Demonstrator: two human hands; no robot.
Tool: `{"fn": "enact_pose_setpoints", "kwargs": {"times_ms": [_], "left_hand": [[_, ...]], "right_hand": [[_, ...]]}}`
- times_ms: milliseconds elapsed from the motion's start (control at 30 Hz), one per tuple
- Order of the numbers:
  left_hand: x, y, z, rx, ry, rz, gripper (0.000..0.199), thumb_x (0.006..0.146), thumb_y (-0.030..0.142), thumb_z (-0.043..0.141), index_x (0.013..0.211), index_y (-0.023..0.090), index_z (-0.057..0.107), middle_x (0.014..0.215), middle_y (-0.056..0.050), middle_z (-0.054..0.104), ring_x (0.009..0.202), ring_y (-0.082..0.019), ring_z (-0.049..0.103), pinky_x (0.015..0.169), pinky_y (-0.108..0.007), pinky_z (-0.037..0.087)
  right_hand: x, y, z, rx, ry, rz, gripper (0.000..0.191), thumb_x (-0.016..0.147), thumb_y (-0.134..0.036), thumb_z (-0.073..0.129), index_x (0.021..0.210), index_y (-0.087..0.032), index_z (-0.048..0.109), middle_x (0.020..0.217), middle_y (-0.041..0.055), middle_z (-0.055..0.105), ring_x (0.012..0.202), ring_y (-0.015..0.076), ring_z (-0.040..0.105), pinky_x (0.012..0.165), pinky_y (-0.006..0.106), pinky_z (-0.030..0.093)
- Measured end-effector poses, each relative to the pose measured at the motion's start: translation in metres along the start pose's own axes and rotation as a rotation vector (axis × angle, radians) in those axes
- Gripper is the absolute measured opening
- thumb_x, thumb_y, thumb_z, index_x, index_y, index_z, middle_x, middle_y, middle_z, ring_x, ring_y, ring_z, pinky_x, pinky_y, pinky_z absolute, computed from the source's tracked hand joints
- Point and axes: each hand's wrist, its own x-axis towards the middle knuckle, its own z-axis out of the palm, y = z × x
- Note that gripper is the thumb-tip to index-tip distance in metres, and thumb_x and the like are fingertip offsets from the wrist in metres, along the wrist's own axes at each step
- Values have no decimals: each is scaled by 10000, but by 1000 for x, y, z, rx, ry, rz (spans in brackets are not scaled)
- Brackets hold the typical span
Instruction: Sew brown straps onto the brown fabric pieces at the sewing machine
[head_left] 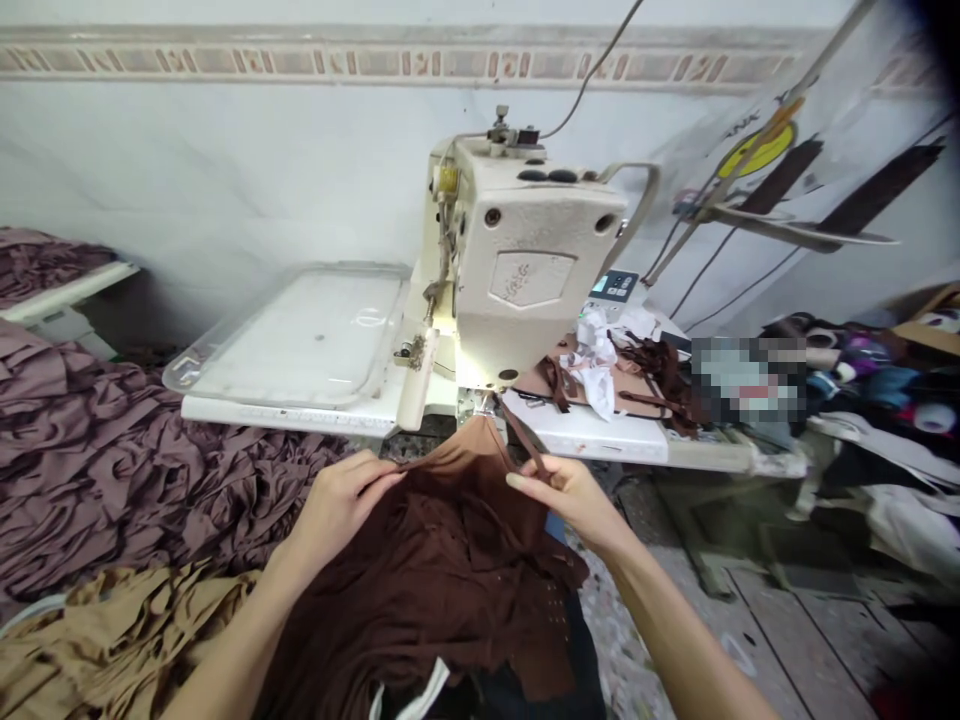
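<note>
Dark brown fabric (pixel 420 570) hangs over my lap, its upper edge running up to the sewing machine (pixel 540 250). My left hand (pixel 356 490) pinches the left edge of this fabric. On the other side, my right hand (pixel 566 495) grips a narrow brown strap (pixel 527 437) between thumb and fingers. Both strap and fabric lead to the presser foot (pixel 480 402), where the machine's lamp lights the cloth. Fabric is stretched between my hands and the foot. The needle itself is too small to make out.
Mauve fabric (pixel 150 470) is heaped at the left, with tan fabric (pixel 127 640) in front. A clear plastic lid (pixel 300 330) lies left of the machine. White and brown scraps (pixel 600 370) sit at its right, near a thread stand (pixel 795 225) and several thread cones (pixel 877 370).
</note>
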Motion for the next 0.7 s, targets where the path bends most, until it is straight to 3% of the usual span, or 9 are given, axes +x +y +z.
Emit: {"fn": "enact_pose_setpoints", "kwargs": {"times_ms": [67,167,300,400,500,567,600,700], "left_hand": [[4,-3,3,135,43,28,272,1090,342,571,1058,214,809,950,-72,756,868,-205,708,833,-305,545],[9,0,15,189,120,-72,256,1068,326,591,998,219,812,942,-92,741,906,-247,682,876,-361,518],[9,0,37,61,197,-245,222,1022,286,625,1034,215,834,906,-108,784,819,-250,715,809,-354,532],[6,-2,52,-84,192,-306,289,1031,292,586,1180,218,822,876,-76,825,639,-191,723,685,-300,568],[3,3,63,-261,177,-333,373,1053,354,531,1288,213,785,1038,-83,852,777,-197,802,741,-302,635],[0,13,68,-418,156,-361,394,1031,418,585,1293,200,781,1195,-108,831,1001,-230,811,863,-330,645],[-2,19,70,-531,139,-400,389,1006,445,635,1257,194,795,1209,-114,826,1046,-240,799,893,-335,637],[-9,39,76,-837,104,-537,322,925,474,769,1042,178,822,1008,-86,831,891,-206,766,806,-279,603]], "right_hand": [[-4,-8,1,13,75,-44,486,860,-621,826,747,-172,680,689,-25,554,663,146,479,640,268,393],[-11,-21,12,7,50,-67,477,917,-635,756,799,-178,690,724,-15,530,677,149,446,617,264,373],[-26,-32,31,-62,-35,-87,499,963,-598,717,703,-183,619,683,-25,451,645,134,390,580,258,342],[-37,-34,30,-67,-90,-44,520,964,-578,726,646,-186,599,611,-40,428,582,117,368,532,247,323],[-47,-34,14,-50,-357,124,400,897,-534,823,724,-183,738,610,-27,572,534,118,453,473,222,363],[-51,-34,1,-40,-538,203,312,802,-487,917,875,-195,837,730,7,716,591,150,581,496,221,452],[-51,-33,-5,-40,-565,207,336,750,-462,958,941,-204,860,809,24,767,655,173,641,542,229,501],[-45,-29,-13,-72,-352,131,324,780,-477,937,950,-208,875,875,45,813,705,177,674,602,234,518]]}}
